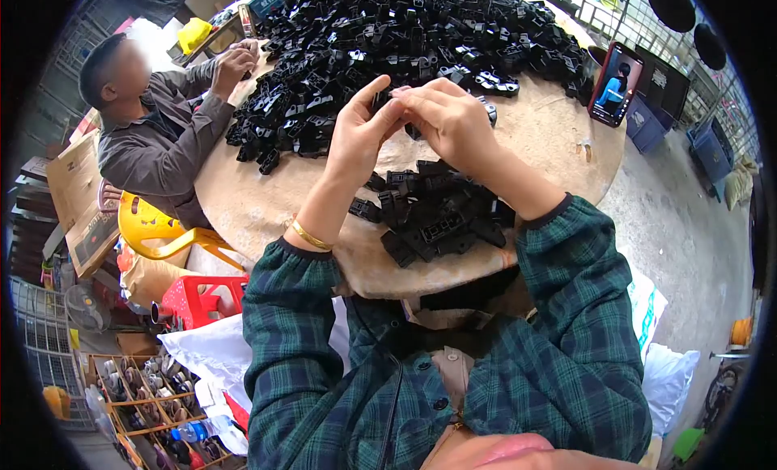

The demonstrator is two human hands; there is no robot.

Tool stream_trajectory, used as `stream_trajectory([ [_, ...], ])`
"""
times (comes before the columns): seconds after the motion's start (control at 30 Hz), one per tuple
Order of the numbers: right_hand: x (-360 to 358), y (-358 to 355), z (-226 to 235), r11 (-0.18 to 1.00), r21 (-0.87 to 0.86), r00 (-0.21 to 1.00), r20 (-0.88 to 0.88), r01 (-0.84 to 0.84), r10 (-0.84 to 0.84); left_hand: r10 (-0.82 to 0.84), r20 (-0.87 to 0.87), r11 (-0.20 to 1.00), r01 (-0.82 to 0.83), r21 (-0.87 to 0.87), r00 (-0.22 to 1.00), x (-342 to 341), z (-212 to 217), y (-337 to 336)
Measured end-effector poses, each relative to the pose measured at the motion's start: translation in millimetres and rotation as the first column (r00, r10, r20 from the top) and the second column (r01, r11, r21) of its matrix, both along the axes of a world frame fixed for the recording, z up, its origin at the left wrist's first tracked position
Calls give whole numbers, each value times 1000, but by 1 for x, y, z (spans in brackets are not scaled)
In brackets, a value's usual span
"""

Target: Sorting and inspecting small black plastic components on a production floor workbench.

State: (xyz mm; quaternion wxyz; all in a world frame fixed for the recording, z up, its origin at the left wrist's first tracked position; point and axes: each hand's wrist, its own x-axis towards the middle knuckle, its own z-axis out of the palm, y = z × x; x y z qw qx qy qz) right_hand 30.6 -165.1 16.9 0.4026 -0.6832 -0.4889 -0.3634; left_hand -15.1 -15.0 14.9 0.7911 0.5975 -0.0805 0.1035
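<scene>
My left hand (358, 138) and my right hand (455, 122) meet over the table, fingers closed and pinched together. Between them shows a small black plastic part (413, 132), mostly hidden by my fingers, so its exact shape cannot be made out. Below my hands, close to the table's near edge, lies a small pile of black plastic parts (441, 215). A far larger heap of similar black parts (364, 53) spreads over the back of the table, just beyond my fingertips.
The round table (558, 138) wears a pale cloth cover. At its right edge a phone (617, 85) stands upright with its screen lit. Across on the left, a co-worker (162, 130) sits with both hands raised at the heap. A yellow chair (162, 231) and red stool (206, 296) stand left.
</scene>
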Motion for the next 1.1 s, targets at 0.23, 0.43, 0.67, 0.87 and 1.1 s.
stream_trajectory([
  [0.23, 15, -2, 0, 978, 96, 956, -215, -184, 201, 102, 33, 995, -101, -8, 994, -5, 8, 1],
  [0.43, 55, -29, -10, 999, 31, 844, -537, 15, 4, 109, 113, 599, -156, 786, 988, -8, 12, 13],
  [0.67, 51, -22, -27, 858, -505, 903, -316, 98, -290, -90, -134, 242, 152, 958, 987, 0, 1, 18],
  [0.87, 52, -19, -28, 875, -480, 802, -547, -67, -239, 172, 334, 361, -375, 854, 927, 18, -28, 5],
  [1.1, 55, -15, -36, 927, -369, 844, -517, -66, -146, 235, 382, 167, -424, 890, 894, 22, -30, 8],
])
